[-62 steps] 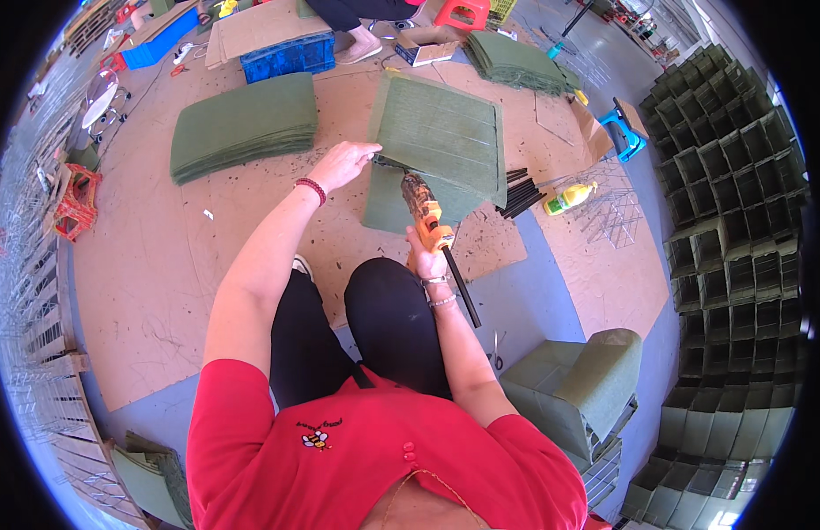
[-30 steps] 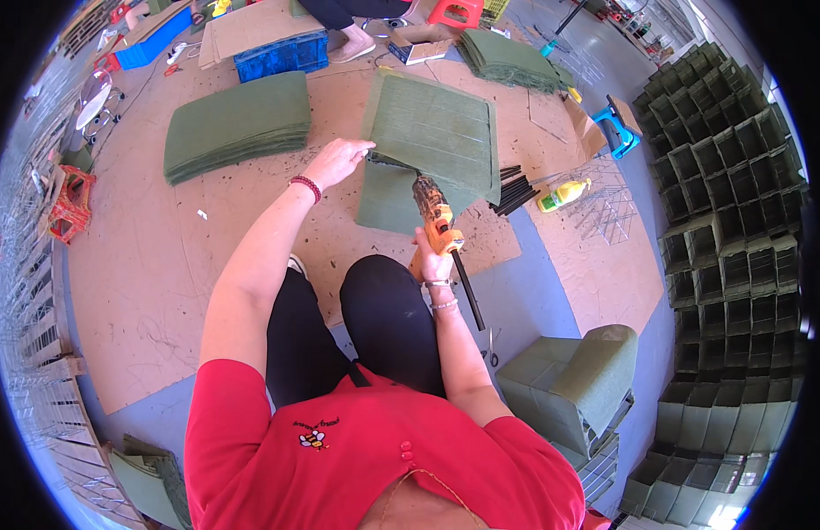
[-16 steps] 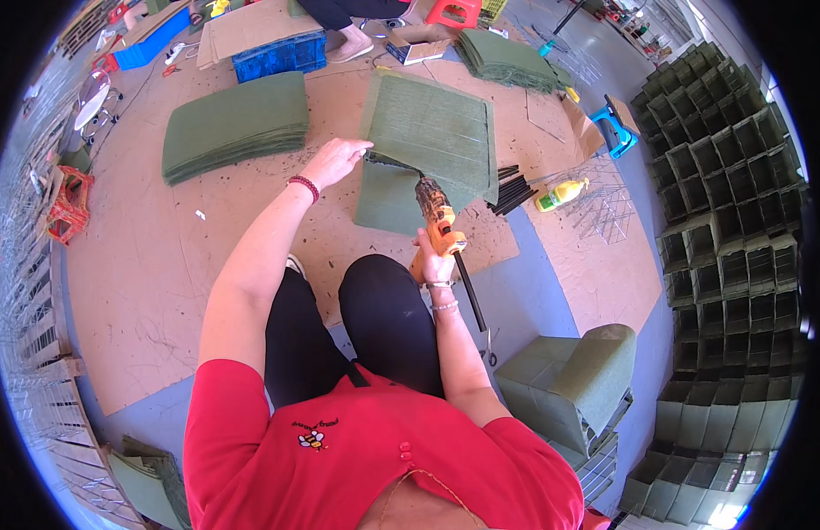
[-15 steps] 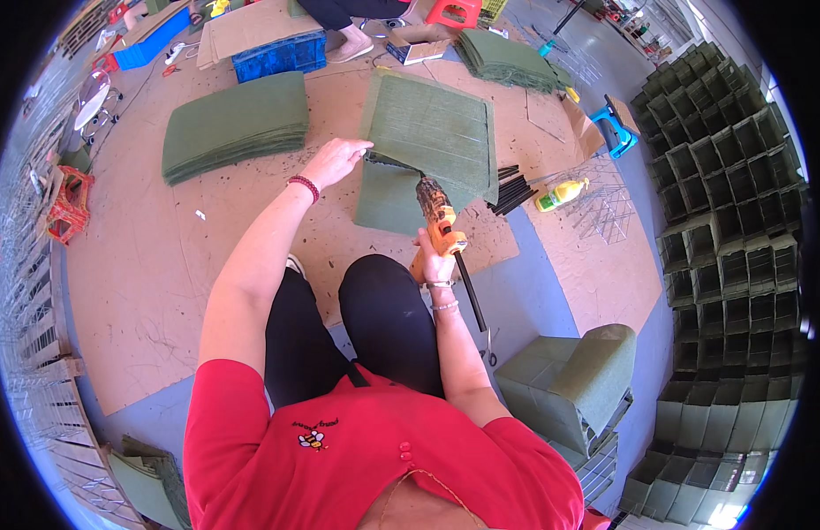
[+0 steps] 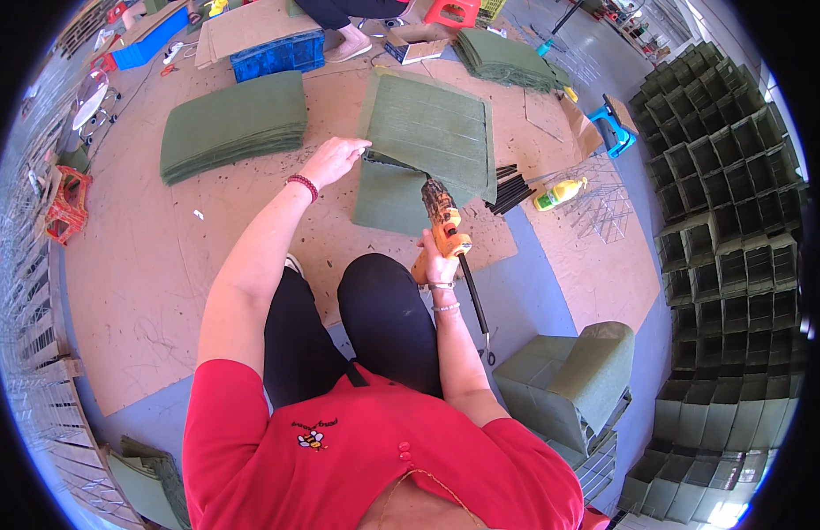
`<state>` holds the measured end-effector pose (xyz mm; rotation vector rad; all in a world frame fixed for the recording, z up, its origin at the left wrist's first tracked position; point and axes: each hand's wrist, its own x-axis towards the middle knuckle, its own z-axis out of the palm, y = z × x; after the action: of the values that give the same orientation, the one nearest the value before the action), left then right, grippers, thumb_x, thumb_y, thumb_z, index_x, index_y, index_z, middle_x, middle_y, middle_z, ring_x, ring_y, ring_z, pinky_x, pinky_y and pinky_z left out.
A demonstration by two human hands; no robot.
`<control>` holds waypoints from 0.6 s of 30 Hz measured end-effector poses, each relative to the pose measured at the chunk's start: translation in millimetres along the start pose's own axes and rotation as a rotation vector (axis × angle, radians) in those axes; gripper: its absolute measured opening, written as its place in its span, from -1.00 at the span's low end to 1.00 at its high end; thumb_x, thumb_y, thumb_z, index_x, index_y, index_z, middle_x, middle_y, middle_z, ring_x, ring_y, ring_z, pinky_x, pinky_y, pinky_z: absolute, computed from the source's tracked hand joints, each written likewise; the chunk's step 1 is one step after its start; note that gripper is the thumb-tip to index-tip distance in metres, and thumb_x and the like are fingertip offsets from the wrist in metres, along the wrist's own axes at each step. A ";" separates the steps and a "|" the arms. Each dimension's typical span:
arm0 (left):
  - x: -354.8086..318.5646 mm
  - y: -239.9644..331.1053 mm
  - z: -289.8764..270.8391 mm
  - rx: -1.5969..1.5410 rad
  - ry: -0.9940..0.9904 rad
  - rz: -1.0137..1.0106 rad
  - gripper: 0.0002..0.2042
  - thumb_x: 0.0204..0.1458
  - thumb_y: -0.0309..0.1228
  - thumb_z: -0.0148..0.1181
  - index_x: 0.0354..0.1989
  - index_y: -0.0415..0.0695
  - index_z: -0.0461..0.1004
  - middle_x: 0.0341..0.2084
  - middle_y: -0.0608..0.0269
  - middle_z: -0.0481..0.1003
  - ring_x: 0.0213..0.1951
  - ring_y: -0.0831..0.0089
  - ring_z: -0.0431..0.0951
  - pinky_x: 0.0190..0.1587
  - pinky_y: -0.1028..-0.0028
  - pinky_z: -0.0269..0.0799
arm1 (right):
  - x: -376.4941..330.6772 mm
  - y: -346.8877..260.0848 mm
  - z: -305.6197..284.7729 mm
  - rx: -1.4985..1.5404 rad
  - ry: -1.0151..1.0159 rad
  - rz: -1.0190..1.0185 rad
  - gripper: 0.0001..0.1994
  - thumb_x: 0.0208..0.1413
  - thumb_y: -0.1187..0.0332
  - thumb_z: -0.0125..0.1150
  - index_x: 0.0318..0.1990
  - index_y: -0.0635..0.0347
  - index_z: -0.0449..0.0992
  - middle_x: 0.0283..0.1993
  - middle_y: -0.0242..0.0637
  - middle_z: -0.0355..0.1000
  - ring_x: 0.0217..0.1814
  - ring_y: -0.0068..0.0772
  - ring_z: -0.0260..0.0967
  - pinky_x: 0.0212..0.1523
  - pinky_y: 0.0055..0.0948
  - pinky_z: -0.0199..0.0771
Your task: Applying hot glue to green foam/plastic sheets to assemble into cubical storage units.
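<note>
In front of me lies a green fabric sheet point(image 5: 427, 119) with a wire grid showing faintly through it, atop another green sheet point(image 5: 388, 201). My left hand point(image 5: 337, 159) pinches the upper sheet's near left corner, and a dark gap opens along that lifted edge. In my right hand point(image 5: 437, 261) is an orange glue gun point(image 5: 447, 231), its dark-stained nozzle touching or very near the fabric's near edge. A black glue stick point(image 5: 473, 296) sticks out of the gun's back end. Several more black glue sticks point(image 5: 510, 190) lie right of the sheet.
A stack of green sheets point(image 5: 235, 124) lies at the left, another stack point(image 5: 507, 62) far right. A yellow bottle point(image 5: 560, 194) stands beside a wire grid point(image 5: 601, 212). Green fabric boxes point(image 5: 728, 212) are piled along the right. Another person's leg point(image 5: 348, 40) shows beyond the blue crate point(image 5: 277, 60).
The glue gun has shifted slightly to the right along the sheet's near edge. My left hand keeps its pinch on the corner, almost unmoved.
</note>
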<state>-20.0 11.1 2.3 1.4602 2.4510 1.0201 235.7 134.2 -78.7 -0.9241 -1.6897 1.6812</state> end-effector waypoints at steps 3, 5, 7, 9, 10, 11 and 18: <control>0.2 1.4 0.4 -0.001 0.010 0.007 -0.74 0.05 -0.51 -0.06 -0.10 -0.15 0.47 -0.27 -0.02 0.51 -0.23 0.06 0.51 -0.14 0.25 0.40 | -1.5 -3.9 -0.6 0.017 0.016 0.002 -0.87 0.02 0.37 0.20 -0.38 0.22 0.42 -0.52 -0.43 0.40 -0.47 -0.60 0.32 -0.40 -0.58 0.31; 0.0 0.6 0.7 -0.001 0.016 0.004 -0.74 0.04 -0.51 -0.06 -0.10 -0.15 0.47 -0.27 -0.02 0.51 -0.23 0.07 0.51 -0.14 0.25 0.40 | -1.9 -3.4 -0.9 0.032 0.025 0.008 -0.87 0.02 0.38 0.20 -0.37 0.23 0.42 -0.52 -0.42 0.40 -0.47 -0.60 0.32 -0.40 -0.58 0.31; 1.1 1.1 1.7 -0.012 0.014 -0.013 -0.74 0.04 -0.51 -0.06 -0.11 -0.15 0.47 -0.28 -0.02 0.51 -0.24 0.07 0.51 -0.13 0.26 0.40 | -0.7 -0.1 -3.6 0.050 0.025 0.002 -0.86 0.02 0.38 0.20 -0.35 0.23 0.41 -0.52 -0.40 0.40 -0.48 -0.60 0.33 -0.41 -0.58 0.31; 2.2 -0.1 2.5 -0.013 0.019 -0.002 -0.74 0.04 -0.52 -0.06 -0.11 -0.15 0.47 -0.28 -0.02 0.51 -0.24 0.07 0.51 -0.14 0.26 0.40 | -0.8 0.4 -4.4 0.052 0.032 0.003 -0.86 0.02 0.38 0.20 -0.35 0.23 0.41 -0.53 -0.40 0.40 -0.48 -0.60 0.33 -0.41 -0.57 0.31; 2.3 -1.5 2.9 -0.013 0.025 0.008 -0.73 0.04 -0.52 -0.06 -0.11 -0.14 0.48 -0.28 -0.02 0.51 -0.24 0.07 0.51 -0.14 0.26 0.41 | -1.3 -0.9 -3.9 0.055 0.038 0.005 -0.87 0.02 0.39 0.20 -0.36 0.23 0.40 -0.53 -0.40 0.40 -0.48 -0.60 0.33 -0.40 -0.57 0.32; 2.0 -2.9 3.4 -0.013 0.026 0.007 -0.73 0.04 -0.52 -0.06 -0.11 -0.14 0.48 -0.28 -0.02 0.51 -0.24 0.07 0.51 -0.14 0.26 0.41 | -1.5 -1.9 -3.6 0.054 0.037 0.005 -0.87 0.02 0.39 0.20 -0.36 0.23 0.40 -0.53 -0.40 0.40 -0.48 -0.60 0.33 -0.40 -0.57 0.32; 4.1 -2.1 8.1 0.006 0.081 0.006 -0.74 0.03 -0.52 -0.08 -0.13 -0.13 0.49 -0.32 0.01 0.52 -0.27 0.10 0.52 -0.16 0.27 0.42 | -3.4 -7.7 -7.4 0.029 0.028 -0.029 -0.91 0.04 0.42 0.16 -0.37 0.20 0.38 -0.54 -0.42 0.37 -0.49 -0.60 0.31 -0.40 -0.56 0.31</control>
<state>-20.4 17.8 -4.2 1.4570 2.5079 1.0960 243.0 136.2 -70.6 -0.9010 -1.6482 1.6617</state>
